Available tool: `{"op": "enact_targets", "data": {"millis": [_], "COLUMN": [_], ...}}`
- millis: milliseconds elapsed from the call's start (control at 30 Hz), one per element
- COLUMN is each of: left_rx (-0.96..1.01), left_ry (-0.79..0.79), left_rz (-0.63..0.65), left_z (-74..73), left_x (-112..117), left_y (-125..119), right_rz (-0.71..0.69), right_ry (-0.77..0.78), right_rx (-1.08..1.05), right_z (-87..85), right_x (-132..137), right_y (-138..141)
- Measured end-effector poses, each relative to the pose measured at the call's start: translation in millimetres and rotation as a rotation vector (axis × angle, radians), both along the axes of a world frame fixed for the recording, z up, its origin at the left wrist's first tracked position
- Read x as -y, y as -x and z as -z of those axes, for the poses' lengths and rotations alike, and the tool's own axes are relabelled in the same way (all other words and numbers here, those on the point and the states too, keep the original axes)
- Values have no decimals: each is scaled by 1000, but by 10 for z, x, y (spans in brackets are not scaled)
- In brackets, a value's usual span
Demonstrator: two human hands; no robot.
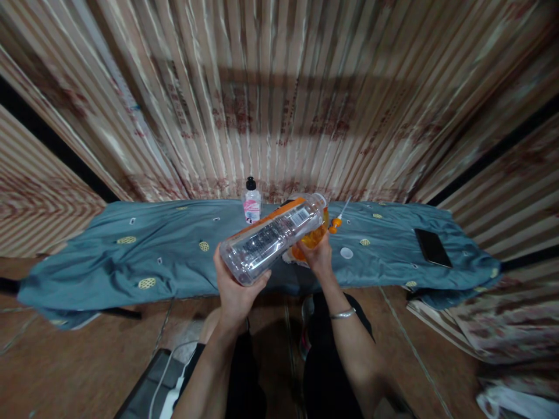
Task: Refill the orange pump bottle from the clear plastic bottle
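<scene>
My left hand [239,291] is wrapped round the base of a large clear plastic bottle [275,235], which has an orange and clear label. The bottle is tilted, its neck pointing right and up. Behind that neck, my right hand [318,256] grips an orange bottle [312,235], largely hidden by the clear one. Whether the two mouths touch I cannot tell. An orange pump top [335,224] with a pale tube lies just right of the orange bottle. Near my right hand rests a round white cap [346,253].
A small clear bottle with a black cap [252,203] and pink label stands at the back. A black phone [432,247] lies at the right on the blue-green cloth [183,267]. Striped curtains [279,87] hang close behind. A power strip [169,401] is at lower left.
</scene>
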State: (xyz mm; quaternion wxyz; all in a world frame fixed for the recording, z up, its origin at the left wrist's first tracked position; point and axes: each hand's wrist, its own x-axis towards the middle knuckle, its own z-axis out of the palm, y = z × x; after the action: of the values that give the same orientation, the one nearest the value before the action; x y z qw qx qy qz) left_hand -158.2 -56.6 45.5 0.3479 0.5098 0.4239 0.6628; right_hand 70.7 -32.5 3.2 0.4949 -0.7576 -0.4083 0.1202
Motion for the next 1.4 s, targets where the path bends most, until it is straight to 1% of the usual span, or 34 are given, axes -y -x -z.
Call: {"op": "enact_targets", "data": {"millis": [167, 300, 400, 500, 800, 967, 1100, 1400], "left_rx": [-2, -5, -10, -6, -5, -15, -17, -10], "left_ry": [0, -16, -30, -31, -42, -35, -32, -34], "left_rz": [7, 0, 0, -2, -1, -5, 4, 8], "left_z": [-19, -6, 8, 19, 6, 14, 22, -9], "left_x": [1, -2, -3, -5, -1, -9, -13, 3], "left_y": [6, 11, 10, 12, 11, 12, 16, -3], "right_rz": [-4, 21, 16, 12, -20, 11, 6, 18], "right_ry": [11, 2, -43, -55, -79, -51, -49, -44], "right_rx": [-4, -13, -10, -3, -6, 2, 18, 27], "right_z": [-28, 8, 47, 74, 78, 107, 113, 114], "right_x": [15, -21, -36, -33, -10, -28, -31, -41], "right_y": [12, 0, -19, -39, -48, -54, -53, -55]}}
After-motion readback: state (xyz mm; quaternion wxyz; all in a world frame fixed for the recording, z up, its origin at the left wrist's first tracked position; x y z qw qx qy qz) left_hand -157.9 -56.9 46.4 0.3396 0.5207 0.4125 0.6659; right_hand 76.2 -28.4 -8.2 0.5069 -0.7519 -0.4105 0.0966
